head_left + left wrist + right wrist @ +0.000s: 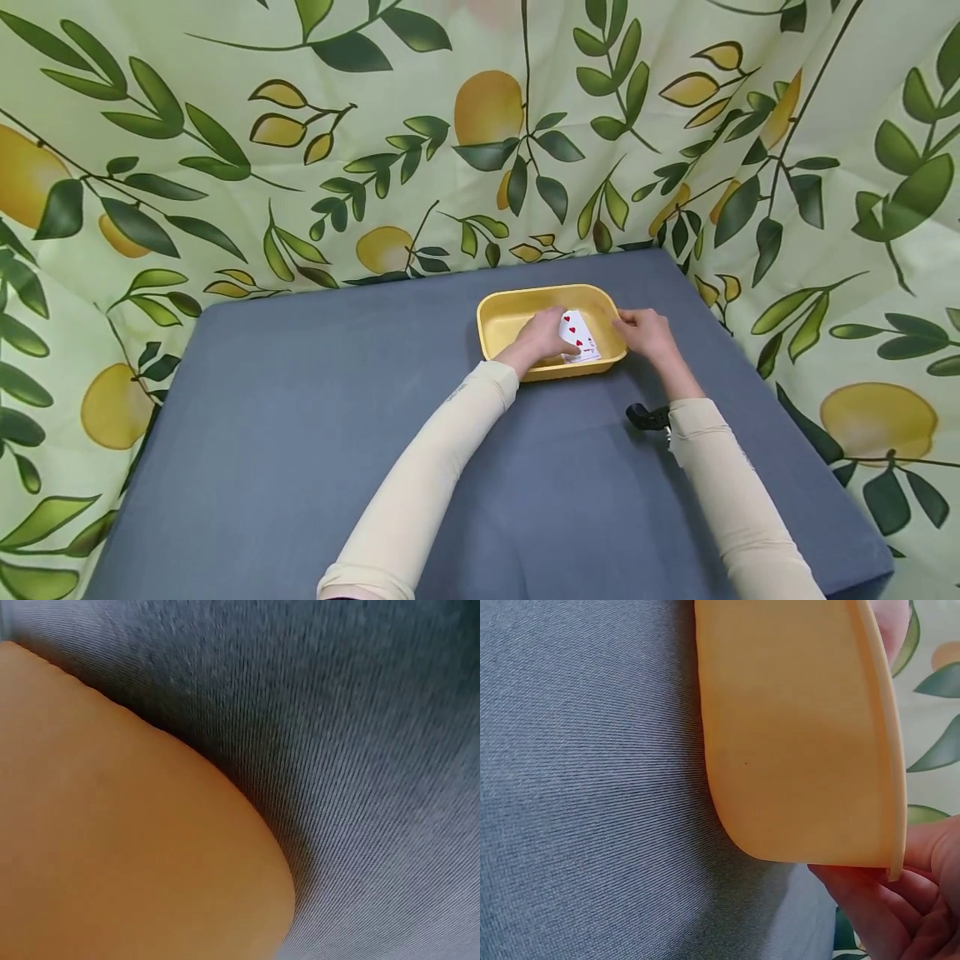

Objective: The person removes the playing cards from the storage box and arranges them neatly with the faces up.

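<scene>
A yellow plastic tub (498, 321) stands near the far right part of the table, its outer wall filling much of both wrist views. Inside it lie white playing cards (579, 332), the top one showing red hearts. My left hand (542, 335) reaches over the near rim and pinches the cards at their left edge, thumb on the near side and fingers on the far side. At the right end of the tub, my right hand (647, 332) grips the rim, fingers under it against the outer wall in the right wrist view. The left wrist view shows no hand.
Blue-grey cloth covers the table (300, 433). Behind and beside it hangs a curtain (420, 167) printed with lemons and leaves. A black wrist camera (647, 417) sticks out from the right wrist, low over the cloth.
</scene>
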A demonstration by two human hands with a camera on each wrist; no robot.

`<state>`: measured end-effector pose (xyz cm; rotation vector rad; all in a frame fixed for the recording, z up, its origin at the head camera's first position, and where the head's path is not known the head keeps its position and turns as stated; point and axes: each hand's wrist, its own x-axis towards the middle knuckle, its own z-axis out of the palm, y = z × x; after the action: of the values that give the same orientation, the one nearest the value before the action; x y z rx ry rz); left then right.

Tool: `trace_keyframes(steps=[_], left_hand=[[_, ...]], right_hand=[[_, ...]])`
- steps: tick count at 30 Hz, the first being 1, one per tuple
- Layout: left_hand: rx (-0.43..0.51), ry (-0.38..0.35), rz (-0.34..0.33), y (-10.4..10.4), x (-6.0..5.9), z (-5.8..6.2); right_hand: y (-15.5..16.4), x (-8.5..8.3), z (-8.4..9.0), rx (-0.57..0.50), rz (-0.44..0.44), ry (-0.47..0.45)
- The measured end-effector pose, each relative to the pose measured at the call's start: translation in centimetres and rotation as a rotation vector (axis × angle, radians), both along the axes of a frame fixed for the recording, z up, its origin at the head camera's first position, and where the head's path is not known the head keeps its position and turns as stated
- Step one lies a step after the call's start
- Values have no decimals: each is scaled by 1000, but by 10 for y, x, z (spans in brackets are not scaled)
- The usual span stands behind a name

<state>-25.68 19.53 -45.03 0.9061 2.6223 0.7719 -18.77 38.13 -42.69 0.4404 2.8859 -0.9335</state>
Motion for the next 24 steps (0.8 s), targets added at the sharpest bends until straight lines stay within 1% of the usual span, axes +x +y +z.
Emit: trace_keyframes(steps=[3,6,13,15,19,24], left_hand=[[-42,4,6,0,-3,-4],[-66,5,-5,0,-6,-7],[-78,31,-32,3,-9,-11],[-75,35,-36,4,-9,-12],[-61,18,-42,6,-10,-12],[-91,36,-73,8,-12,-13]], right_hand=[[-2,-1,-2,9,-4,1],[-3,-2,-4,34,1,20],[-3,-3,-4,62,26,57],[-3,-3,-4,66,28,58],[-1,-1,-3,49,21,37],[1,1,-3,38,14,28]])
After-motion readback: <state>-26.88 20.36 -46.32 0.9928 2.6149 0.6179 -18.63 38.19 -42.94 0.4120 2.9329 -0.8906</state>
